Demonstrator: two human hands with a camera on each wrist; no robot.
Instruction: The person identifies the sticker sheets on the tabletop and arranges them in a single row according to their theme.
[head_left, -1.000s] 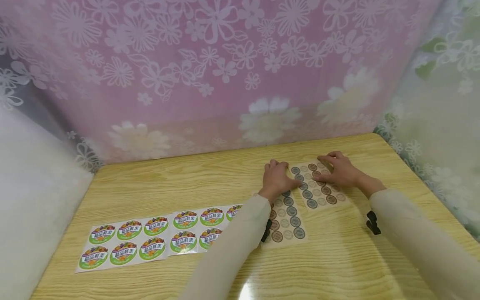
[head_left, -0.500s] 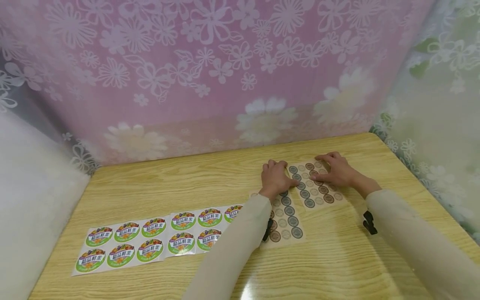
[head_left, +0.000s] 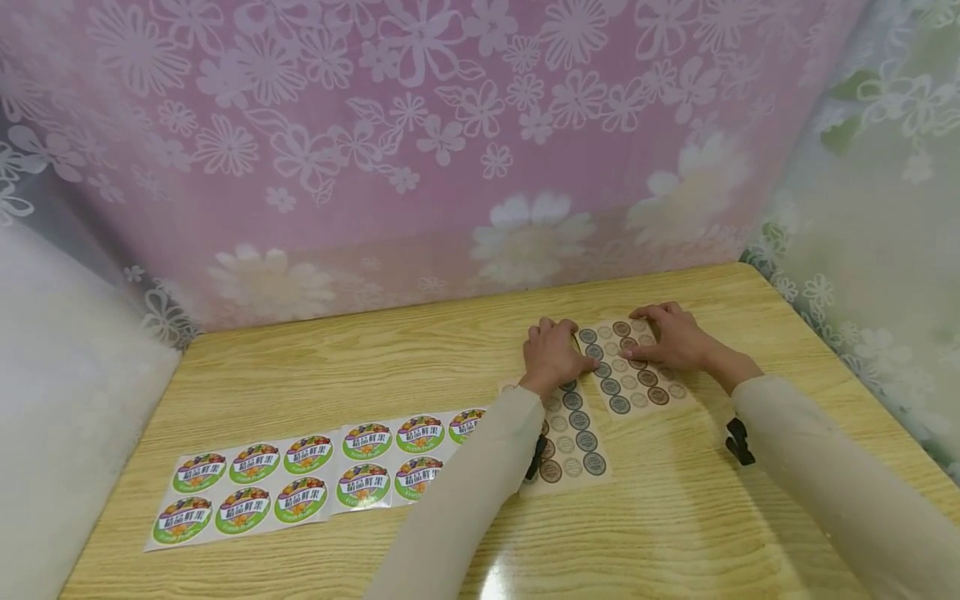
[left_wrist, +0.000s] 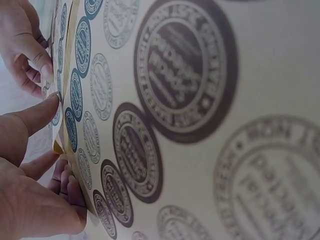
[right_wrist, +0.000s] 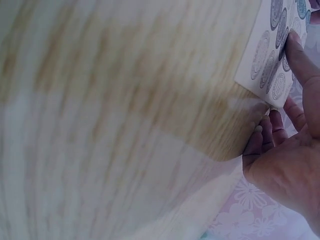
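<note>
A beige sheet of round brown, blue and pale stickers (head_left: 630, 392) lies flat on the table between my hands. My right hand (head_left: 678, 342) rests at its far right part, thumb on the stickers and index finger by the far edge. In the right wrist view, the other fingers of this hand (right_wrist: 295, 160) bend near the sheet's corner (right_wrist: 257, 67). My left hand (head_left: 553, 358) touches the same sheet's left edge with its thumb. Under that hand lies a second such sheet (head_left: 573, 450), seen close up in the left wrist view, where the left fingers (left_wrist: 75, 192) rest by its edge.
White sheets of round fruit stickers (head_left: 247, 492) lie in a row at the left, partly covered by the left sleeve (head_left: 465, 500). The wooden table (head_left: 360, 358) ends at a pink flowered curtain (head_left: 420, 183) behind. A pale curtain (head_left: 892, 275) hangs at the right.
The head view shifts slightly at first, then holds nearly still. Both hands and the beige sticker sheets keep about the same places on the table.
</note>
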